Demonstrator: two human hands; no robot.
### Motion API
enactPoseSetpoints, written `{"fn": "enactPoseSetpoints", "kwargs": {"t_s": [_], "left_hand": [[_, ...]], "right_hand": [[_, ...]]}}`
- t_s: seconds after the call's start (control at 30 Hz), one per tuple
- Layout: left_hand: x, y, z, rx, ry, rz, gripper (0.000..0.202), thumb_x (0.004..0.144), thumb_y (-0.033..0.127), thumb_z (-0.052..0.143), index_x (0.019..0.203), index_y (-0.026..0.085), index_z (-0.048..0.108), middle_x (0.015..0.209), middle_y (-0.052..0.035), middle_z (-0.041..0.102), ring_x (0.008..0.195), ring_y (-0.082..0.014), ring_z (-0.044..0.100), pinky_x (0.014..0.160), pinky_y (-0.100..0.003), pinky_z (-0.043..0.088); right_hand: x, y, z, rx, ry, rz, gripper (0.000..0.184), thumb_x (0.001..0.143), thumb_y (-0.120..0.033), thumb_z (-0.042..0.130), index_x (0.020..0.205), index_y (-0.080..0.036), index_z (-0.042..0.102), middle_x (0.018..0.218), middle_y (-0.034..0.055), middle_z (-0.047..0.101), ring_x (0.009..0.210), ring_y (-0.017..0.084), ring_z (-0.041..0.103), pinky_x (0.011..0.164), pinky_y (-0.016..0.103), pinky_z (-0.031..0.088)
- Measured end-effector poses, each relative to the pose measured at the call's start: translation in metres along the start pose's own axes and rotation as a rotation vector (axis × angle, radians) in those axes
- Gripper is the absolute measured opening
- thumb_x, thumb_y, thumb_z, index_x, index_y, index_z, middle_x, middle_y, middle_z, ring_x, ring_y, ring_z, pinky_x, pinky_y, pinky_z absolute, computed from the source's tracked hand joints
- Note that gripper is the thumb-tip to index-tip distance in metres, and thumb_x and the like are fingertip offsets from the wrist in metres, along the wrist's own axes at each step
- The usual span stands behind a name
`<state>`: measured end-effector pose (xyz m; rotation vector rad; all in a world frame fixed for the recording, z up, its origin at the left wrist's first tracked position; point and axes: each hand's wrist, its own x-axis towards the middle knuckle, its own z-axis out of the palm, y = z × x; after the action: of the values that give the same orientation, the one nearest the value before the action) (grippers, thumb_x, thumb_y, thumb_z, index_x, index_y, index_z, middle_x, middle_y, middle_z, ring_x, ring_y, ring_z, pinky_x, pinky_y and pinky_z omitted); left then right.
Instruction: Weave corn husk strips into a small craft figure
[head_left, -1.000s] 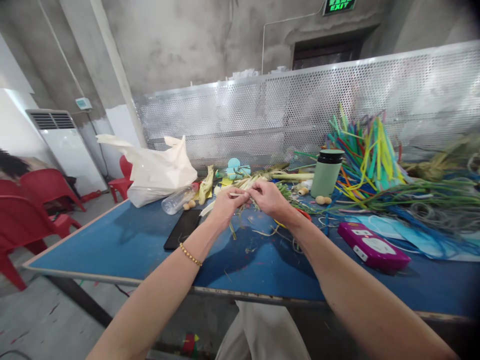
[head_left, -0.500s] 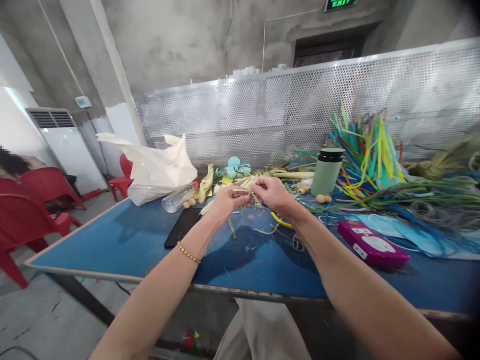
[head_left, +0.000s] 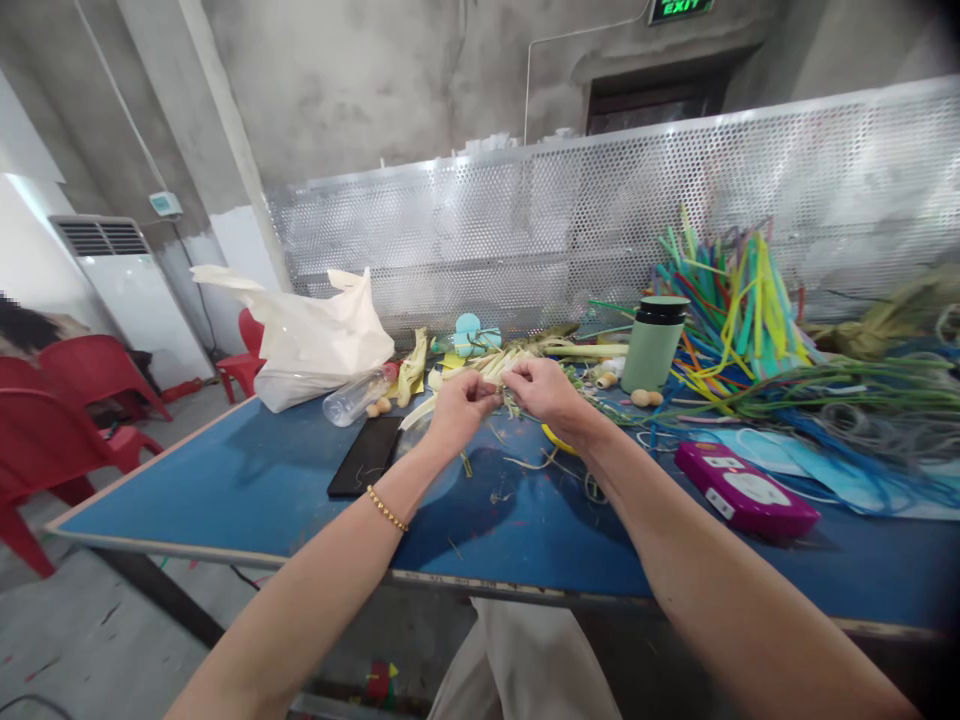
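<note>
Both hands are close together over the middle of the table. My left hand (head_left: 463,408) is closed in a pinch, thumb against forefinger, at the near end of some pale plant strips. My right hand (head_left: 549,392) pinches the same pale strips (head_left: 513,362) from the other side. The strips fan out behind my fingers, and their ends between the fingertips are partly hidden. Thin scraps (head_left: 466,464) lie on the table below. A yellow curved piece (head_left: 556,440) sits partly behind my right wrist.
On the blue table (head_left: 225,490) a white plastic bag (head_left: 322,335), clear bottle (head_left: 352,398) and black phone (head_left: 365,457) stand left. Right are a green tumbler (head_left: 655,345), purple box (head_left: 744,490), blue face masks (head_left: 847,468) and colourful strips (head_left: 757,300). Behind rises a perforated metal panel (head_left: 465,235).
My left hand has turned slightly and shifted a little to the right, its fingers curled more. The right hand has barely moved, still at the strips.
</note>
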<state>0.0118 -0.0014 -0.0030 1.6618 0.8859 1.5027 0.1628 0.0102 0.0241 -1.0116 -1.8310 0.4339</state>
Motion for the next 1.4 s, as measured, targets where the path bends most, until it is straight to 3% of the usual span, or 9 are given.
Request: {"fn": "enactPoseSetpoints", "kwargs": {"t_s": [0.17, 0.5, 0.73, 0.97, 1.17, 1.27, 1.4], "left_hand": [[-0.001, 0.008, -0.003, -0.201, -0.164, -0.137, 0.029, 0.068, 0.035, 0.077, 0.082, 0.012, 0.066, 0.069, -0.0043, 0.065, 0.059, -0.0108, 0.053, 0.058, -0.025, 0.036], [-0.001, 0.006, -0.005, -0.058, -0.102, -0.119, 0.02, 0.063, 0.024, 0.076, 0.06, 0.013, 0.06, 0.054, 0.0005, 0.056, 0.052, -0.0085, 0.047, 0.055, -0.024, 0.035], [-0.002, 0.012, -0.006, -0.124, -0.102, -0.155, 0.02, 0.067, 0.028, 0.075, 0.077, 0.011, 0.069, 0.061, -0.0029, 0.063, 0.057, -0.0096, 0.052, 0.058, -0.024, 0.037], [-0.002, 0.011, -0.006, -0.175, -0.075, -0.161, 0.019, 0.063, 0.026, 0.077, 0.067, 0.011, 0.066, 0.061, -0.0038, 0.064, 0.058, -0.0105, 0.054, 0.06, -0.025, 0.04], [-0.003, 0.014, -0.007, -0.185, -0.049, -0.15, 0.023, 0.059, 0.027, 0.08, 0.064, 0.01, 0.066, 0.06, -0.0028, 0.063, 0.055, -0.0092, 0.052, 0.059, -0.025, 0.04], [-0.003, 0.015, -0.008, -0.221, -0.025, -0.17, 0.023, 0.058, 0.027, 0.08, 0.066, 0.011, 0.066, 0.061, -0.003, 0.064, 0.056, -0.0094, 0.053, 0.059, -0.025, 0.04], [-0.003, 0.014, -0.009, -0.227, -0.006, -0.178, 0.024, 0.058, 0.028, 0.081, 0.066, 0.011, 0.066, 0.063, -0.0037, 0.064, 0.058, -0.0099, 0.054, 0.059, -0.025, 0.04]], "right_hand": [[0.003, -0.001, 0.001, -0.156, 0.021, -0.083, 0.024, 0.076, -0.028, 0.051, 0.055, -0.019, 0.046, 0.052, -0.0021, 0.046, 0.053, 0.01, 0.039, 0.051, 0.025, 0.027], [-0.002, -0.008, 0.001, -0.306, -0.045, -0.144, 0.019, 0.077, -0.018, 0.052, 0.059, -0.02, 0.045, 0.057, -0.0006, 0.052, 0.056, 0.012, 0.042, 0.058, 0.027, 0.028], [-0.001, -0.006, -0.003, -0.283, -0.037, -0.156, 0.019, 0.077, -0.021, 0.053, 0.059, -0.019, 0.048, 0.057, -0.001, 0.051, 0.056, 0.012, 0.042, 0.057, 0.027, 0.028], [-0.002, -0.011, -0.003, -0.215, -0.044, -0.129, 0.019, 0.073, -0.022, 0.056, 0.057, -0.019, 0.046, 0.053, -0.003, 0.046, 0.054, 0.011, 0.04, 0.056, 0.026, 0.029], [-0.002, -0.016, -0.007, -0.113, -0.017, -0.104, 0.019, 0.074, -0.029, 0.06, 0.06, -0.017, 0.055, 0.06, 0.0012, 0.058, 0.057, 0.013, 0.048, 0.056, 0.026, 0.034], [-0.001, -0.014, -0.012, -0.055, 0.044, -0.059, 0.024, 0.08, -0.036, 0.057, 0.064, -0.017, 0.057, 0.056, 0.0008, 0.056, 0.053, 0.013, 0.049, 0.054, 0.027, 0.035], [0.0, -0.009, -0.013, 0.024, -0.002, -0.051, 0.022, 0.078, -0.037, 0.06, 0.074, -0.016, 0.062, 0.06, 0.0006, 0.059, 0.05, 0.012, 0.05, 0.052, 0.026, 0.038]]}}
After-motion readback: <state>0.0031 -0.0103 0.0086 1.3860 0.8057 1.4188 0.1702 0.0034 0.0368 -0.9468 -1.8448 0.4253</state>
